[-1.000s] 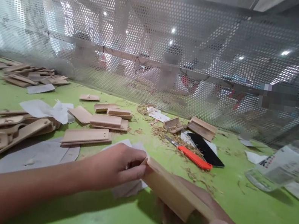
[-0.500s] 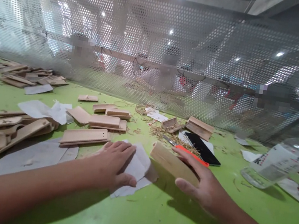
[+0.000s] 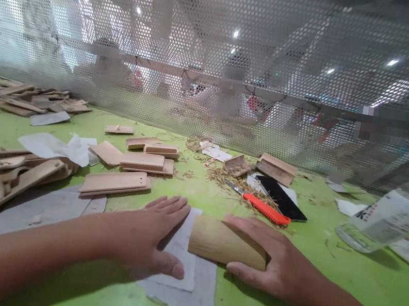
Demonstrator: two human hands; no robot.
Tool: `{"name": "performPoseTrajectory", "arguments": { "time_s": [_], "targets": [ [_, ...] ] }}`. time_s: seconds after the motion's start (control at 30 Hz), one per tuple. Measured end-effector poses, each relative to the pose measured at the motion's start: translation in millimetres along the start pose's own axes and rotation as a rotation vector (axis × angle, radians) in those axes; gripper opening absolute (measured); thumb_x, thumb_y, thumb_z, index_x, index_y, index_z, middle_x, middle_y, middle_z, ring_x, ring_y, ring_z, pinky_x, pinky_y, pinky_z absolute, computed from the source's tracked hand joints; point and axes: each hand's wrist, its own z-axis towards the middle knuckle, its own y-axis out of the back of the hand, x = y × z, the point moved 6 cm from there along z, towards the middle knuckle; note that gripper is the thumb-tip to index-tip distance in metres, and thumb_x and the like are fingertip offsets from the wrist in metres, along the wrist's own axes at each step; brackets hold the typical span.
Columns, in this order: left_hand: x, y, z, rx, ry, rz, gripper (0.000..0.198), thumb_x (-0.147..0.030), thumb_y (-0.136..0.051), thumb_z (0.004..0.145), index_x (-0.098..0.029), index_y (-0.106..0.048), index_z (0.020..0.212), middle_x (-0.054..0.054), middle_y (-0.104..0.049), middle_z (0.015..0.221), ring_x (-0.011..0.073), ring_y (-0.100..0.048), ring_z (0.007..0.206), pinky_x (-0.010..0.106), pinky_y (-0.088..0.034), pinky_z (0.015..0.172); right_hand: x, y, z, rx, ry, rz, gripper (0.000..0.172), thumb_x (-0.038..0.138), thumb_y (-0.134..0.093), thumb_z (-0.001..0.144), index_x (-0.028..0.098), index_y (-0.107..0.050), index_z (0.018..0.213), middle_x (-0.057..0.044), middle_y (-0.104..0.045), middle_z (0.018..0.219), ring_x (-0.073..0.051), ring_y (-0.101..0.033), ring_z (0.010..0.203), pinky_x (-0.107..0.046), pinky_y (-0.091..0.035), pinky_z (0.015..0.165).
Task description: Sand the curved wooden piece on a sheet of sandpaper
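Observation:
My left hand (image 3: 154, 233) lies flat over torn sheets of grey-white paper (image 3: 201, 288), thumb out to the side and fingers stretched. In my right hand (image 3: 276, 261) is a curved piece of bamboo (image 3: 223, 242), gripped near its right end between thumb and fingers. Its rounded side faces up, and its left end rests over the edge of the paper. Just beyond the right hand lies a cutter knife (image 3: 268, 209) with an orange-red handle, beside a black phone (image 3: 283, 200).
Finished-looking bamboo pieces (image 3: 115, 182) lie left of centre, with a larger pile (image 3: 29, 170) at far left. Shavings (image 3: 220, 176) and two bamboo offcuts (image 3: 276, 167) sit behind the knife. A clear bottle (image 3: 385, 220) stands at right; a perforated screen (image 3: 207, 44) closes the back.
My right hand has brought the bamboo piece down and left, from above the table onto the paper's edge. The paper under my left hand has shifted nearer, and the view has tilted down.

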Motion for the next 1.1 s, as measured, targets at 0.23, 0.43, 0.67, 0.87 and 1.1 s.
{"name": "performPoseTrajectory", "arguments": {
  "time_s": [0.23,0.43,0.67,0.87,1.1],
  "targets": [
    [3.2,0.1,4.8,0.072,-0.077,-0.05,0.119,-0.08,-0.063,0.088,-0.012,-0.007,0.168,0.014,0.003,0.171,0.0322,0.004,0.159,0.049,-0.009,0.128,31.0,-5.8,2.0,-0.041,0.029,-0.167,0.055,0.032,-0.061,0.088,0.01,-0.063,0.138,-0.022,-0.066,0.129,-0.036,-0.064,0.114,-0.056,-0.056,0.1],
    [3.8,-1.2,4.3,0.092,-0.072,-0.086,0.124,-0.081,-0.063,0.087,-0.011,0.0,0.168,0.014,0.01,0.17,0.0339,0.01,0.157,0.051,-0.01,0.128,36.4,-13.9,7.1,0.008,-0.05,-0.273,0.062,0.051,-0.057,0.095,0.008,-0.065,0.138,-0.024,-0.068,0.118,-0.037,-0.067,0.104,-0.058,-0.059,0.089],
    [4.5,-0.5,5.3,0.081,-0.09,-0.085,0.123,-0.082,-0.062,0.086,-0.015,0.0,0.168,0.013,0.012,0.169,0.0351,0.01,0.156,0.051,-0.011,0.128,7.6,7.8,29.5,-0.111,-0.332,-0.296,0.086,0.078,-0.043,0.093,0.017,-0.056,0.152,-0.023,-0.066,0.135,-0.041,-0.068,0.116,-0.055,-0.059,0.093],
    [7.2,1.9,1.6,0.139,-0.044,-0.07,0.126,-0.081,-0.062,0.086,-0.012,0.005,0.167,0.012,0.014,0.169,0.0336,0.01,0.157,0.051,-0.014,0.127,5.9,-13.1,22.2,-0.002,-0.331,-0.148,0.076,0.076,-0.051,0.092,0.022,-0.064,0.144,-0.019,-0.063,0.131,-0.037,-0.067,0.113,-0.055,-0.056,0.096],
    [-3.5,-3.5,2.9,0.079,-0.026,-0.06,0.118,-0.08,-0.053,0.093,-0.009,0.007,0.166,0.014,0.015,0.168,0.0322,0.011,0.157,0.054,-0.004,0.128,20.6,-14.4,26.9,-0.036,-0.29,-0.236,0.057,0.058,-0.06,0.091,0.018,-0.07,0.131,-0.015,-0.065,0.111,-0.034,-0.065,0.101,-0.054,-0.056,0.091]
  ]
}}
